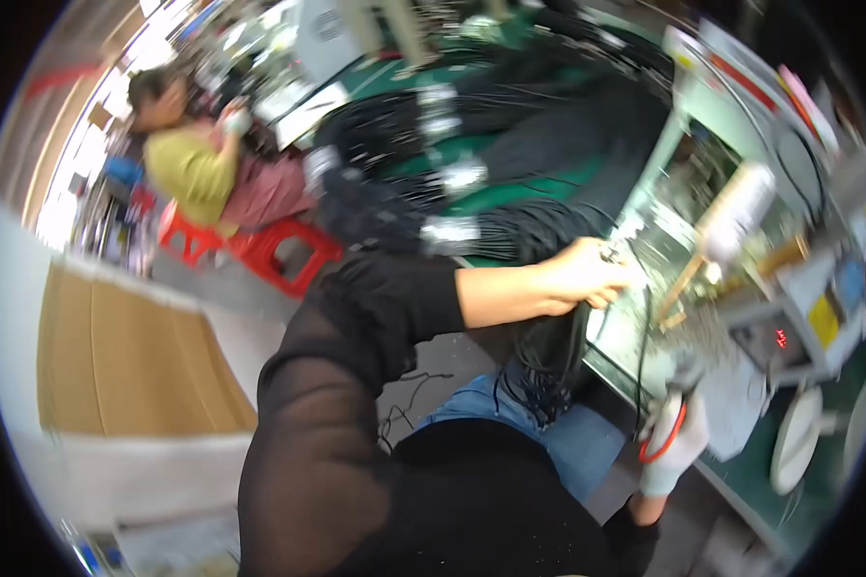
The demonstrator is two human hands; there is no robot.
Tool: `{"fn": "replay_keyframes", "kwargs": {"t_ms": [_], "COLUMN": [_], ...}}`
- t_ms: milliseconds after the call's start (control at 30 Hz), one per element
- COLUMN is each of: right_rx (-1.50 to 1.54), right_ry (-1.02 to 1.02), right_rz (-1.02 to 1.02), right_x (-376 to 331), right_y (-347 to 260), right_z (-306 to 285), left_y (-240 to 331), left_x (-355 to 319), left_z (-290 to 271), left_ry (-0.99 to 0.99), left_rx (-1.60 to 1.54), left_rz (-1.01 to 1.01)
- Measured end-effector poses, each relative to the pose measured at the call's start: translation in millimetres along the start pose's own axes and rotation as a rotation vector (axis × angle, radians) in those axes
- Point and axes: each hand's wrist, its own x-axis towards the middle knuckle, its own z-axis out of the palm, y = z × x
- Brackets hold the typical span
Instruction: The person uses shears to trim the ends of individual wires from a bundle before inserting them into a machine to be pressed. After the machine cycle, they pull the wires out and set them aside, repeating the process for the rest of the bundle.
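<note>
My left hand (587, 274) reaches out from a black sleeve to the edge of a green bench. Its fingers are closed on a bundle of thin black cables (548, 361) that hangs down over my lap. The hand sits right beside a grey bench machine (741, 288) with a white roll (736, 212) on top. My right hand (669, 447) is low at the bench's front edge, pale as if gloved, with a red ring (659, 438) against it. It is blurred, so its grip is unclear.
Heaps of black cables with white tags (452, 178) cover the green bench (510, 197). Another person in a yellow-green top (192, 173) sits by red stools (279, 250) at the upper left. Brown cardboard (125, 356) lies at the left.
</note>
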Motion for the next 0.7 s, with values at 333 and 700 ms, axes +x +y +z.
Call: {"fn": "replay_keyframes", "kwargs": {"t_ms": [333,700], "right_rx": [0.154,0.251], "right_ry": [-0.330,-0.560], "right_rz": [0.146,0.110], "right_x": [86.0,125.3], "right_y": [-13.7,8.4], "right_z": [-18.2,-6.4], "left_y": [7.0,9.2], "left_x": [33.9,55.5], "left_z": [16.8,-4.1], "left_ry": [-0.086,-0.163], "left_rx": [0.195,0.276], "left_rz": [-0.275,-0.421]}}
